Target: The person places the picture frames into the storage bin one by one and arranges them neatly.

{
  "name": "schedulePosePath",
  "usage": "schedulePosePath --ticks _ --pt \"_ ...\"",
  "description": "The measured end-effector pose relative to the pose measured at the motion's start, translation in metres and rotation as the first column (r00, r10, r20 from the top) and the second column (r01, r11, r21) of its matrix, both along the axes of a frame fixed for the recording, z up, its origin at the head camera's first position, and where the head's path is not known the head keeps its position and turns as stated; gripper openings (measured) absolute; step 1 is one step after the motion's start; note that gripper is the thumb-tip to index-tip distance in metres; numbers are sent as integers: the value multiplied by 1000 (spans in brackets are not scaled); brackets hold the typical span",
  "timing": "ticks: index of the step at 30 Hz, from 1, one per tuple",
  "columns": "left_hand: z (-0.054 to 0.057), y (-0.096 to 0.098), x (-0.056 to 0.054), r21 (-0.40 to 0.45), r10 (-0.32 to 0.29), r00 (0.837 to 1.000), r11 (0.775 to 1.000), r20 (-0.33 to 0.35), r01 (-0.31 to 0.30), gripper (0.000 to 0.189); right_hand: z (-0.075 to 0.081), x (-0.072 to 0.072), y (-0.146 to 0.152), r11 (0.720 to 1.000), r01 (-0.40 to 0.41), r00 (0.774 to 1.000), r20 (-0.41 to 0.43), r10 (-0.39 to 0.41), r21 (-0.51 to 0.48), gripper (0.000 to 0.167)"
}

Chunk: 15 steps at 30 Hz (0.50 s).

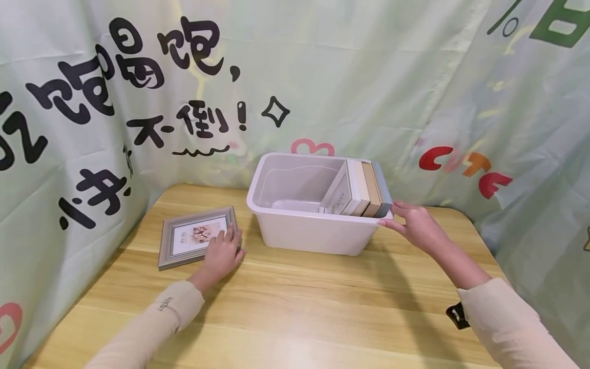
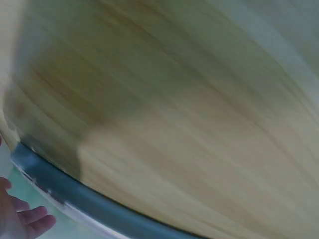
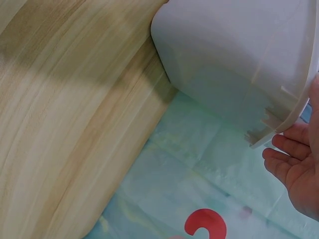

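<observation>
A grey picture frame with a flower print lies flat at the table's left. Over its right side is my left hand, fingers spread loosely across the print and border. In the left wrist view, the loose fingers appear beside the frame's edge. A pale plastic bin stands at the back centre. My right hand holds the bin's right end by the rim, with several fingers below it. Boxes or frames stand leaning side by side in the bin's right part.
The wooden table has its back edge close to a printed cloth backdrop. A small black object shows beside the right sleeve. The bin's left part shows its bare inside.
</observation>
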<state>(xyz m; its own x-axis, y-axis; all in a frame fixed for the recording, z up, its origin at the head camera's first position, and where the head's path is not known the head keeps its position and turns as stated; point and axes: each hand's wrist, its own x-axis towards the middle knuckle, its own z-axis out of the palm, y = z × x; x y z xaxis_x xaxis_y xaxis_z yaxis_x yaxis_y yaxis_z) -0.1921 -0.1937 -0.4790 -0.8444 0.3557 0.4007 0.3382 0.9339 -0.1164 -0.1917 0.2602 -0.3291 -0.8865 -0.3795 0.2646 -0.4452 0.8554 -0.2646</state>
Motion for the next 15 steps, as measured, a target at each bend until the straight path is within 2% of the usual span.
schedulePosePath --ticks 4,10,15 --pt "-5 8 -2 -8 41 997 999 63 -41 53 0 0 0 1000 2 1000 -1 -2 3 56" --pt "-11 14 -4 -68 64 996 996 56 -60 46 0 1 0 1000 14 1000 19 -14 3 57" --pt "-12 14 -6 -123 70 997 990 43 -64 37 1 1 0 1000 20 1000 21 -20 4 57"
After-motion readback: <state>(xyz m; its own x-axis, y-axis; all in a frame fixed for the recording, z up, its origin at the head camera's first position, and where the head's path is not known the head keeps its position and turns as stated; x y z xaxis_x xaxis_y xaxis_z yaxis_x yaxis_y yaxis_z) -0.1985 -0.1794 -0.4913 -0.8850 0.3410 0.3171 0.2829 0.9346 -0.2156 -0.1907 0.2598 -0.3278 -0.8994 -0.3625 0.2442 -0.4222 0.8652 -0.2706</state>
